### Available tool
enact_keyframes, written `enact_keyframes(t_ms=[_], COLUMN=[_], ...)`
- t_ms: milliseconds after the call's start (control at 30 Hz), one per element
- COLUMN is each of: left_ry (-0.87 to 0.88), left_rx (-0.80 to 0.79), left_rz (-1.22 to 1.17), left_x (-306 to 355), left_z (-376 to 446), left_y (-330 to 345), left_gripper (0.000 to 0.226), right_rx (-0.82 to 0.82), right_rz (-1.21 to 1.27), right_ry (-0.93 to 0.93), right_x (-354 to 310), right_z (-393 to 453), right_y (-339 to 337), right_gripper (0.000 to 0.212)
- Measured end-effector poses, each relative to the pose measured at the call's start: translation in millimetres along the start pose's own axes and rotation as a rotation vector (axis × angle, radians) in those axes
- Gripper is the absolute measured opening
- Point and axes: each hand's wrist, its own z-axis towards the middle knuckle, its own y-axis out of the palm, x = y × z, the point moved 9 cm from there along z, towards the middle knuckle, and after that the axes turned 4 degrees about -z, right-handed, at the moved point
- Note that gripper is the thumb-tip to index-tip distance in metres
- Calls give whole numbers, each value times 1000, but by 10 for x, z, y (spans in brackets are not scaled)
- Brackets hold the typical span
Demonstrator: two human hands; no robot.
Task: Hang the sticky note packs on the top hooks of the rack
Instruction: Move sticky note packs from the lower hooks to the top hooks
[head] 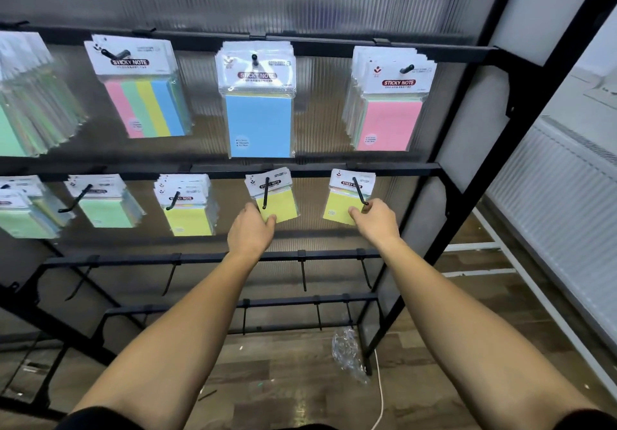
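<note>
A black wire rack [467, 169] holds sticky note packs on two rows of hooks. On the top row hang a striped pack [143, 96], a blue pack [258, 119] and a pink pack [387, 116]. On the second row, my left hand [250, 229] pinches the bottom edge of a small yellow pack [278, 204] that hangs on its hook. My right hand [375, 217] pinches the lower corner of another yellow pack [344, 207] near the tip of its hook [360, 192].
More packs hang at the left on both rows, among them a yellow one [187, 212] and a green one [103, 209]. Two lower bars [233, 257] carry bare hooks. Crumpled clear plastic [349, 353] and a white cable [380, 393] lie on the wooden floor. A radiator [551, 202] stands at right.
</note>
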Motion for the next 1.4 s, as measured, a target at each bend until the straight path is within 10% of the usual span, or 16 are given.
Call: enact_keyframes(t_ms=[1400], left_ry=[257], left_rx=[186], left_rz=[-335], left_x=[-415], left_z=[-1380], left_y=[-1126], left_gripper=[34], right_rx=[5], right_rz=[448], right_ry=[-349], right_x=[-443], right_z=[-1640], right_y=[-40], right_gripper=[33])
